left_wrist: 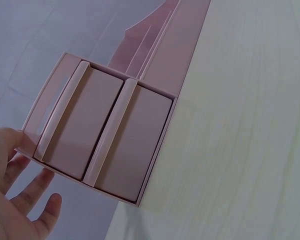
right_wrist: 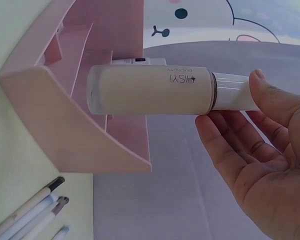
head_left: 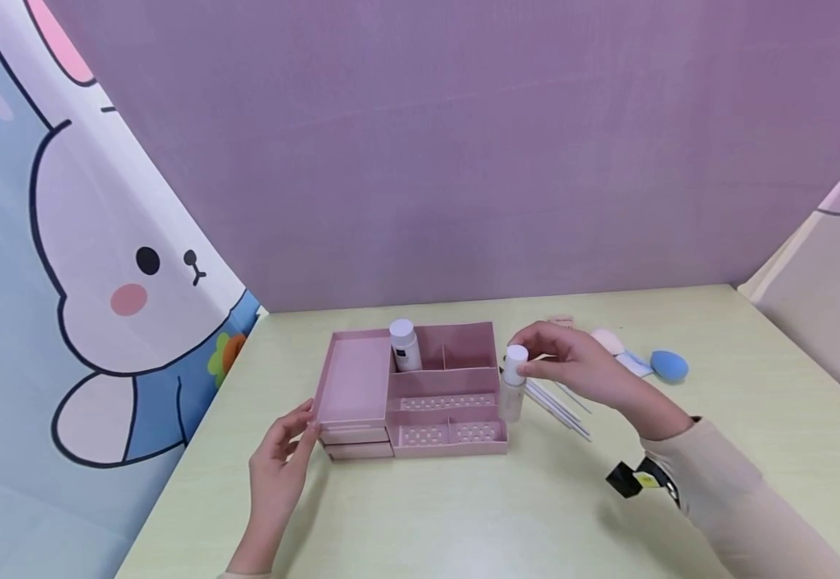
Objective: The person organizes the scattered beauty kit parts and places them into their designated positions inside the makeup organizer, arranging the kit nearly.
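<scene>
A pink desktop organizer (head_left: 354,374) stands on the table, with two drawers (left_wrist: 132,142) in its left part and open compartments on its right. My left hand (head_left: 282,454) touches its front left corner, thumb at the front edge and other fingers loosely spread along the side. My right hand (head_left: 579,362) pinches the white cap of a frosted cosmetic bottle (right_wrist: 150,90) between thumb and fingers. That bottle hangs upright just beside the organizer's right wall. Another white-capped bottle (head_left: 407,346) stands in the back left compartment.
Several makeup brushes (head_left: 557,410) lie on the table right of the organizer. Behind them are a blue makeup sponge (head_left: 669,366) and a pale pink sponge (head_left: 608,341). A purple cloth backdrop (head_left: 463,161) borders the table's back edge.
</scene>
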`<state>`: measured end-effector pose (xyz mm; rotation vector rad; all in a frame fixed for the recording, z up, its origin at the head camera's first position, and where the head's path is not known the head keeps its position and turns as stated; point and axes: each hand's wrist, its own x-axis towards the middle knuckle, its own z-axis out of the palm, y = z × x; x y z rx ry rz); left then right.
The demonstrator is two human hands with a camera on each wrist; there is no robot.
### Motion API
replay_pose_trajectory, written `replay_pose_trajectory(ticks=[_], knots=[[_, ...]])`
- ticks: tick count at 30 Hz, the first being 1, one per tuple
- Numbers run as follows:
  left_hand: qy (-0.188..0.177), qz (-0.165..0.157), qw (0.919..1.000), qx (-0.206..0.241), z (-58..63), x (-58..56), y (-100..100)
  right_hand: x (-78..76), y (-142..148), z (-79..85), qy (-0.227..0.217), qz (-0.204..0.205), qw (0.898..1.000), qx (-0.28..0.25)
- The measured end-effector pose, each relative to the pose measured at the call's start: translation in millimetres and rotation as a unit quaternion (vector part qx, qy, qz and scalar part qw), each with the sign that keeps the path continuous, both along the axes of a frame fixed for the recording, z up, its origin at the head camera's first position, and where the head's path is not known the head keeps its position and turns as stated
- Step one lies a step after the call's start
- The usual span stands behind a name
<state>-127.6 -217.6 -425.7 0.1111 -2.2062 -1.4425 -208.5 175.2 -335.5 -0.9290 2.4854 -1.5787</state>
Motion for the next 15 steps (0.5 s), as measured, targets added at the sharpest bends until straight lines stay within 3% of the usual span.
replay_pose_trajectory(ticks=[15], knots=[[0.0,0.002,1.0,0.001,-0.3,0.7,0.1,-9.4,-25.7,6.9,-0.025,0.0,0.999,-0.023]])
